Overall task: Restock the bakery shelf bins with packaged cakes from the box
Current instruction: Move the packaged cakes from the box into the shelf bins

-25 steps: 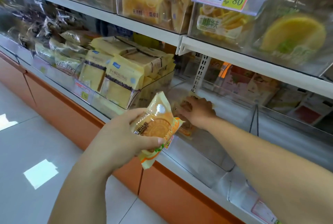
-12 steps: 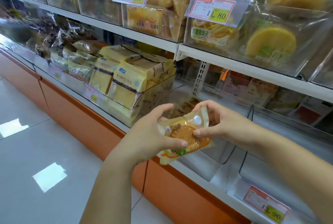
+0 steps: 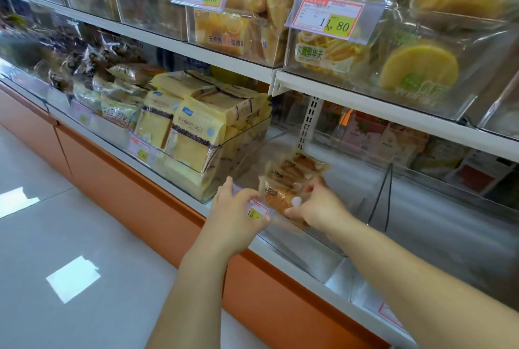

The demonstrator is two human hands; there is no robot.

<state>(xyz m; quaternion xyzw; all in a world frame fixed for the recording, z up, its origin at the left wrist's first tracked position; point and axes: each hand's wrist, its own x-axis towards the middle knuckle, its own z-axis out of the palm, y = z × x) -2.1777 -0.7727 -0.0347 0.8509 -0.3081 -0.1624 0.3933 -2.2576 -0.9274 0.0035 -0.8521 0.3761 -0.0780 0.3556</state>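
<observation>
A row of packaged cakes (image 3: 295, 170) in clear wrappers with orange print stands in a clear shelf bin (image 3: 317, 242) on the lower shelf. My right hand (image 3: 318, 208) reaches into the bin from the right and pinches the front packaged cake (image 3: 279, 199) at its lower edge. My left hand (image 3: 237, 208) is at the bin's front wall, with fingers and thumb curled around the part that carries a red and yellow price tag (image 3: 257, 211). The supply box is out of view.
Left of this bin, a full bin of yellow bread packs (image 3: 193, 129). To the right, a wire divider (image 3: 384, 194) and a further clear bin. The upper shelf (image 3: 365, 101) holds bins of yellow cakes with price tags. An orange cabinet base (image 3: 157, 208) and tiled floor lie below.
Both hands carried the cake from in front of the shelf into the bin. The left hand let go of it and moved to the bin's front wall; the right hand now holds it.
</observation>
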